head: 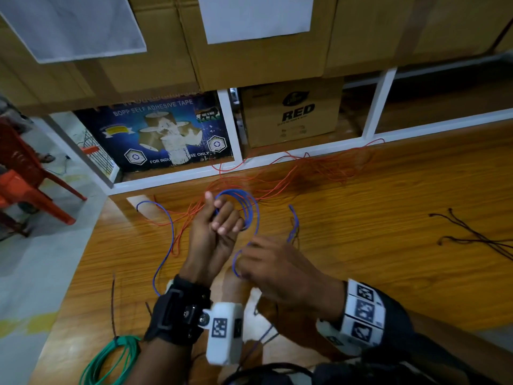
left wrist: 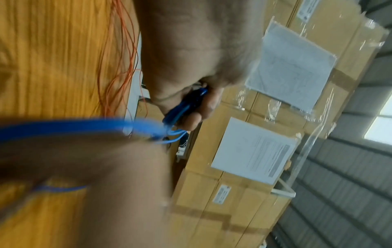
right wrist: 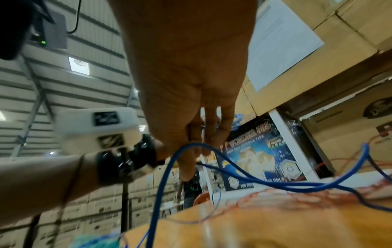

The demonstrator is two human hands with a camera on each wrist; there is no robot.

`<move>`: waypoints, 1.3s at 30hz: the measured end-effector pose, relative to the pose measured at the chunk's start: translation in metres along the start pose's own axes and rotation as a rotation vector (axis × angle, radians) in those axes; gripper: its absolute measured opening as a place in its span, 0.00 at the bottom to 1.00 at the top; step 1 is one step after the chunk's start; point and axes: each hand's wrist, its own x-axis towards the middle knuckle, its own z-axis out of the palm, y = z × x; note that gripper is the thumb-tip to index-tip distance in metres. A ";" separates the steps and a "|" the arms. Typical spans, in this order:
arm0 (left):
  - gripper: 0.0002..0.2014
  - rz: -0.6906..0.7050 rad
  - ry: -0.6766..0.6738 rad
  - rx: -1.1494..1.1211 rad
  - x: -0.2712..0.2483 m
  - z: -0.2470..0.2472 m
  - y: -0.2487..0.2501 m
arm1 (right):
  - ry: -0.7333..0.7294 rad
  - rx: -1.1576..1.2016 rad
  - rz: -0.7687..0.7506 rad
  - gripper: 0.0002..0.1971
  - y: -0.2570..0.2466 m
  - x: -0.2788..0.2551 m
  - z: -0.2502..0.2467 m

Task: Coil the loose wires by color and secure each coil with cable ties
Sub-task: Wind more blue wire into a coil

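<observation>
Wooden table (head: 388,218): left hand (head: 213,232) grips blue coil (head: 247,209); right hand (head: 280,270) pinches blue wire (right wrist: 161,184), per wrist view.

Left hand (head: 215,234) bare, its wrist bound by a wide black strap (head: 177,315) carrying a white block-shaped camera housing (head: 224,334) with a black-and-white square marker and a silver screw at the mount. Right hand (head: 280,273) bare; wrist ringed by a white band (head: 362,312) of three square markers (dark blue on white), above a dark sleeve (head: 402,329).
</observation>
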 end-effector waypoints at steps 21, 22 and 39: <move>0.23 -0.072 -0.012 0.015 -0.006 -0.007 0.014 | 0.194 1.331 1.009 0.11 0.081 -0.014 -0.029; 0.23 -0.062 -0.012 -0.017 -0.007 -0.011 0.018 | 0.156 1.216 0.940 0.09 0.083 -0.021 -0.030; 0.18 0.169 0.218 0.102 -0.007 -0.026 0.014 | 0.111 0.045 0.293 0.10 0.085 -0.067 -0.009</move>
